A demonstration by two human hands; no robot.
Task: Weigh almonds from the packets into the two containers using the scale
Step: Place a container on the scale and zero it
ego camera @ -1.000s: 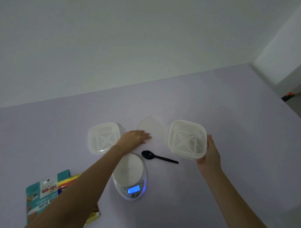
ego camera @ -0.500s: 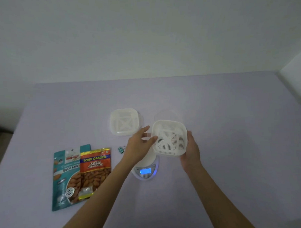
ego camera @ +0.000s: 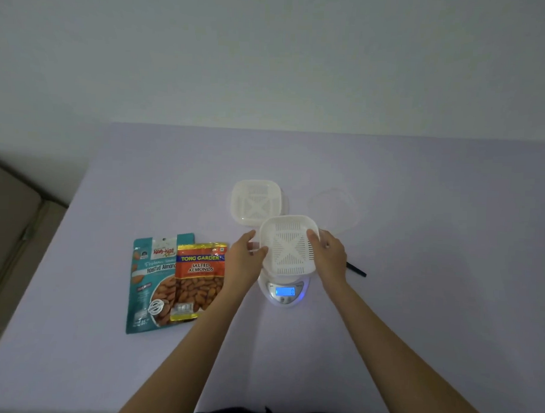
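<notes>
A white slotted square container [ego camera: 289, 244] sits over the platform of the white digital scale [ego camera: 286, 292], whose blue display is lit. My left hand [ego camera: 244, 258] holds the container's left edge with thumb and fingers. My right hand [ego camera: 330, 253] grips its right rim, thumb over the edge. A second white container [ego camera: 255, 201] stands just behind, on the lilac table [ego camera: 418, 242]. Two almond packets lie flat to the left: a teal one [ego camera: 151, 282] and an orange one [ego camera: 199, 279] overlapping it.
A clear lid [ego camera: 337, 208] lies behind and right of the scale. A black spoon handle [ego camera: 357, 270] pokes out from under my right wrist. A beige seat [ego camera: 8, 228] is beyond the table's left edge. A white wall rises behind.
Both hands carried the slotted container from the right side down over the scale; my left hand joined it. The camera view shifted, bringing the packets fully into sight.
</notes>
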